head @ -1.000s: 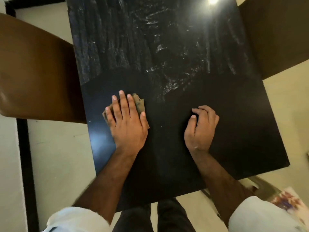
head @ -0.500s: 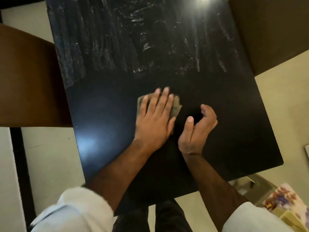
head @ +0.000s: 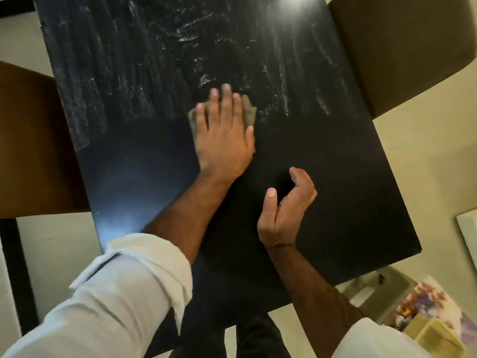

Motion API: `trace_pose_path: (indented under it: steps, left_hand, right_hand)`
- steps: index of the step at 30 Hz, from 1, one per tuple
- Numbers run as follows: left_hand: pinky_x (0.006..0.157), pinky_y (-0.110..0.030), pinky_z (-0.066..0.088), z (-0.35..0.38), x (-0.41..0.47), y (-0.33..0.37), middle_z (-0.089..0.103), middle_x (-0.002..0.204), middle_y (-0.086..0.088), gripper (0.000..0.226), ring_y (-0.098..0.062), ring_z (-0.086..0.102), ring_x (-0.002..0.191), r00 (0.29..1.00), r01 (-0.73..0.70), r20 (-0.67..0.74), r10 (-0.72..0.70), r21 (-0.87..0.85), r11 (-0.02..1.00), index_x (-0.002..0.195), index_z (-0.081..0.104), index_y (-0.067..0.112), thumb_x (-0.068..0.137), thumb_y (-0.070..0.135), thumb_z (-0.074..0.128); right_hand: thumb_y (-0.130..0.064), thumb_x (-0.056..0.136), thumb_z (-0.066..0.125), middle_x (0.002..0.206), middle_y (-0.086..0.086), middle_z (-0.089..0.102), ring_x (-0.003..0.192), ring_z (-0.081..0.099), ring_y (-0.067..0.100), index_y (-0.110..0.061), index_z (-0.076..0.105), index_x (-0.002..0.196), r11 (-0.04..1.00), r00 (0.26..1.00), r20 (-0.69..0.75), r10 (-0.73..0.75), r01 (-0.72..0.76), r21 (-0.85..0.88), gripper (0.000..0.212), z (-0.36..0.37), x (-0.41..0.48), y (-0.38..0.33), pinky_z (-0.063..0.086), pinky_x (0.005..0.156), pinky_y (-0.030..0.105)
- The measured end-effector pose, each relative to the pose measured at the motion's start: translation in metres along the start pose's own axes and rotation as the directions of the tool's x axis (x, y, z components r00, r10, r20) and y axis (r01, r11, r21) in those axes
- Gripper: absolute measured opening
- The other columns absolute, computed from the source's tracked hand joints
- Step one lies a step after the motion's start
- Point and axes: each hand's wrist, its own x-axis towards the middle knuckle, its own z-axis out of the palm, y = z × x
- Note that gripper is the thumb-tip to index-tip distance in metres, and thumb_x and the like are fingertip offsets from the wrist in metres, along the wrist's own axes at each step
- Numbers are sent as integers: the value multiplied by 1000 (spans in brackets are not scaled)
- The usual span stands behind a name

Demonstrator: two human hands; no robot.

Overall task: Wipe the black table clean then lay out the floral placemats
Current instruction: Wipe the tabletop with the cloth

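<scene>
Cloth [head: 249, 112], crumpled olive-brown fabric, pressed under left hand [head: 223, 143], fingers straight, on streaked glossy black table [head: 340, 192]. Right hand [head: 284, 213] loosely curled, holding nothing.

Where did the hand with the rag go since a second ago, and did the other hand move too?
The left hand slid the cloth from near the table's left edge rightward and farther away, up to the white streaks. The right hand rolled from knuckles-up onto its side, holding nothing. Unchanged: left hand flat on the cloth, floral placemats off the table.
</scene>
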Motion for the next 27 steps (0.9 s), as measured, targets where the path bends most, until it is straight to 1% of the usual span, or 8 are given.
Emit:
trace_pose_path:
  steps: [5, 7, 10, 13, 16, 19, 22, 27]
  left_hand:
    - [138, -61, 4, -2, -34, 65, -6, 186, -16, 78, -37, -3, 173, 957, -257, 125, 264, -66, 964, 178, 4, 10, 116, 55, 23]
    - [139, -59, -1, -14, -40, 61, -10, 186, -12, 77, -32, -8, 173, 918, -314, 180, 353, -211, 926, 177, -1, 13, 118, 55, 24]
    - [137, -48, -9, -38, -44, 17, -14, 185, 2, 75, -23, -11, 172, 962, -143, 126, 244, -528, 837, 178, 0, 19, 117, 49, 31]
    - [139, -50, -1, -37, -70, -47, -8, 186, -3, 74, -25, -6, 173, 984, 38, 172, 43, -439, 898, 178, 7, 15, 116, 46, 32]
    - [140, -56, 7, -22, -93, -76, -4, 187, -10, 72, -28, -6, 173, 967, 56, 254, 25, -308, 950, 177, 10, 11, 117, 44, 32]
    - [140, -54, 6, -14, -97, -73, -5, 186, -10, 75, -30, -7, 173, 972, 4, 230, 38, -182, 983, 178, 8, 12, 116, 51, 25]
    - [140, -54, 6, -11, -98, -67, -8, 186, -11, 78, -32, -7, 173, 977, 7, 211, 15, -105, 994, 178, 6, 11, 116, 55, 22]
    - [140, -56, 5, -10, -95, -59, -11, 186, -11, 79, -33, -8, 173, 978, 57, 207, -40, -79, 995, 178, 2, 11, 115, 53, 23]
  right_hand:
    - [-45, 108, 50, 149, 11, 54, 134, 54, 30, -2, 49, 151, 1000, 1000, -23, -14, 14, -4, 61, -4, 3, -5, 46, 110, 55]
    - [-36, 106, 53, 148, 13, 56, 135, 55, 30, -2, 52, 149, 1000, 998, -50, 23, -22, 20, 55, -7, 4, -12, 45, 112, 58]
    - [-34, 107, 54, 159, 10, 50, 149, 46, 28, -10, 53, 154, 991, 987, -92, 132, -133, -4, 53, -16, 13, -24, 37, 122, 59]
    - [-45, 107, 51, 178, 2, 31, 165, 21, 30, -26, 46, 163, 944, 995, 62, 75, -51, -327, 60, -12, 45, -41, 31, 131, 59]
    - [-61, 111, 38, 185, 10, 9, 170, 0, 46, -32, 28, 175, 792, 949, 308, 64, 140, -595, 71, 17, 64, -57, 26, 129, 68]
    - [-71, 110, 32, 186, 10, 1, 169, -1, 49, -39, 15, 177, 708, 927, 362, 97, 192, -680, 76, 34, 48, -57, 31, 127, 68]
    - [-73, 108, 33, 186, 6, 3, 170, 3, 48, -43, 14, 176, 692, 922, 381, 66, 232, -684, 76, 10, 25, -36, 35, 124, 68]
    - [-76, 106, 25, 186, 4, -1, 170, -1, 47, -46, 3, 176, 664, 929, 308, 204, 100, -741, 79, -42, 46, 0, 31, 126, 74]
